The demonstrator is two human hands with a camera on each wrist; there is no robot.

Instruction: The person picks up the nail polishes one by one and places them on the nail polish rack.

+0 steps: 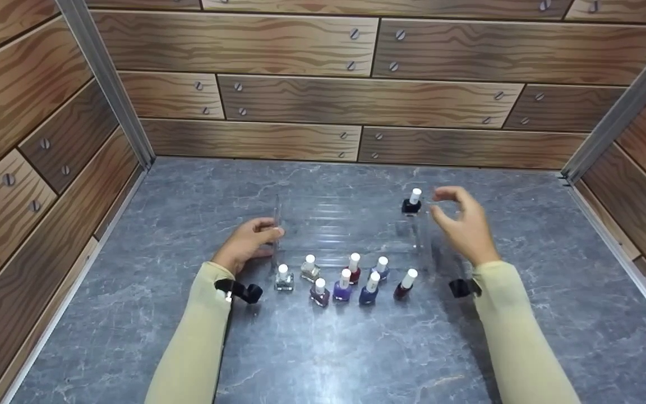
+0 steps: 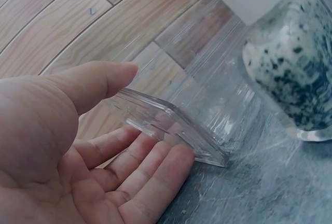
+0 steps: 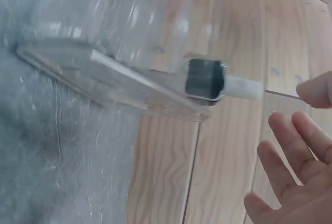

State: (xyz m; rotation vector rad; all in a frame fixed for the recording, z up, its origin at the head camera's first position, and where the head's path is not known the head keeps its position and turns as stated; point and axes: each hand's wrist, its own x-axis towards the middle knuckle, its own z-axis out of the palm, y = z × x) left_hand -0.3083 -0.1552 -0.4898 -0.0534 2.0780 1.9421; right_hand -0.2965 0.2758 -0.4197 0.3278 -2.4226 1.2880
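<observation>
A clear plastic tiered rack point(image 1: 323, 224) stands on the grey marbled table. My left hand point(image 1: 249, 242) grips its left end panel, thumb on one side and fingers on the other; the left wrist view shows the panel point(image 2: 171, 120) between them. A black nail polish bottle point(image 1: 411, 203) with a white cap stands at the rack's upper right. Beside it my right hand point(image 1: 465, 224) is held in the air, fingers bent loosely and apart from the bottle. In front of the rack stand several more bottles, among them a speckled one point(image 2: 295, 58), a purple one point(image 1: 342, 289) and a dark red one point(image 1: 405, 285).
Wood-plank patterned walls point(image 1: 300, 101) enclose the table point(image 1: 323, 353) at the back and both sides, with metal strips point(image 1: 115, 84) at the corners. Black camera straps point(image 1: 239, 289) sit on both wrists over pale yellow sleeves.
</observation>
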